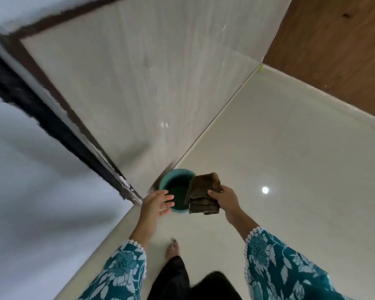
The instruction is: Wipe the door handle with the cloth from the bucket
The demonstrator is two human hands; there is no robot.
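Note:
A teal bucket [173, 180] stands on the pale floor, in the corner by the door frame. My right hand [223, 199] grips a folded dark brown cloth [204, 193] just above and to the right of the bucket's rim. To the left of the bucket, my left hand [157, 202] hovers open, fingers spread and pointing toward it, holding nothing. A pale glossy door panel [143, 83] rises beyond the bucket. No door handle is in view.
A dark door frame [59, 118] runs diagonally on the left beside a white wall [30, 191]. A brown wooden panel [333, 50] fills the upper right. My bare foot [173, 249] and dark trousers are on the shiny tiled floor [290, 169] below.

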